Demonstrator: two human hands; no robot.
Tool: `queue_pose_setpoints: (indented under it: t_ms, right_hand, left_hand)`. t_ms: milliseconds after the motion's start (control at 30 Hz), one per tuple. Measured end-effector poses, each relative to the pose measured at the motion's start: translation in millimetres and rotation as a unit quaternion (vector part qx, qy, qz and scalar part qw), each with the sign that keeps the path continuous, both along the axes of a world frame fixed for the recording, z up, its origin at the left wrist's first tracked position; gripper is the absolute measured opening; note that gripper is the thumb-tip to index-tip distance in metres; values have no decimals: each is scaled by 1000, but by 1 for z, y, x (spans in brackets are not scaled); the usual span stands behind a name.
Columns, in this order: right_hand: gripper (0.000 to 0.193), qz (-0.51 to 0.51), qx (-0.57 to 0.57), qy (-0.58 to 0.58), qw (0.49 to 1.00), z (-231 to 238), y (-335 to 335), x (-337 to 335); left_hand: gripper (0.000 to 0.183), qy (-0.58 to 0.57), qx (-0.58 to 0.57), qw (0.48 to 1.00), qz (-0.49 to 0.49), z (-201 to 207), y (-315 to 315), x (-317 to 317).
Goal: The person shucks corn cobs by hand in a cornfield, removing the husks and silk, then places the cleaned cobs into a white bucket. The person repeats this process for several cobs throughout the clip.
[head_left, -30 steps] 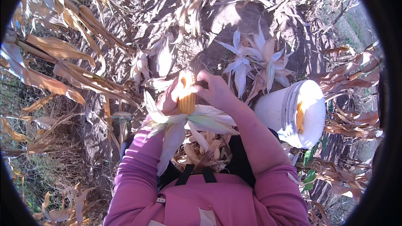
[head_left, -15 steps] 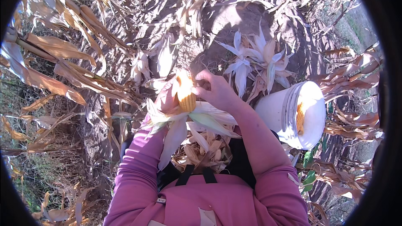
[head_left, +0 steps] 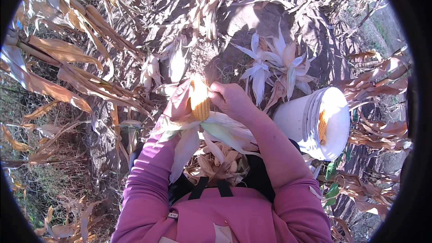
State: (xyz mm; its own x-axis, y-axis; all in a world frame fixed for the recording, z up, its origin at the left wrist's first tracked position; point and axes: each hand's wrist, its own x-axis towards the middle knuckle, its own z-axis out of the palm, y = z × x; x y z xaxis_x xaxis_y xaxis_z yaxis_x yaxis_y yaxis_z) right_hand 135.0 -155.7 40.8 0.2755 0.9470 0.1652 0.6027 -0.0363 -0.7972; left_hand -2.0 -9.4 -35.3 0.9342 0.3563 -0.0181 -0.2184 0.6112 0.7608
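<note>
Head view, centre: an ear of corn [head_left: 200, 103] stands nearly lengthwise between the two hands, in front of the torso; strong sunlight whitens its upper part.
Left hand [head_left: 180, 101]: closed on the ear's left side, holding it; the fingertips are lost in glare and behind the cob.
Right hand [head_left: 231, 102]: fingers curled, their tips gathered narrowly at the ear's upper right edge; whether they pinch anything cannot be told.
Open husk [head_left: 216, 128]: pale leaves spread from the ear's lower end, some over the left forearm, others reaching beneath the right forearm.
Bucket [head_left: 290, 117]: white, tipped on its side to the right of the right forearm, its mouth turned right; yellow corn [head_left: 322, 127] shows inside.
Ground husks [head_left: 288, 60]: a pale, splayed cluster on the soil, beyond the bucket.
Lap husks [head_left: 220, 166]: a dry heap between the legs, just beyond the pink top [head_left: 225, 213].
Dry stalks [head_left: 108, 31]: tan, leaning in from the upper left.
</note>
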Motion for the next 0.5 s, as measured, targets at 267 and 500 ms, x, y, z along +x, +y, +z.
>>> queue_pose_setpoints:
  t_ms: [267,500]
  right_hand:
    - [22,-15,0,18,1000,-7,1,-1]
    - [24,-11,-37,17,999,-16,2,-1]
  left_hand:
    - [34,8,7,1000,14,-1,4,0]
    - [34,16,14,1000,20,-1,7,2]
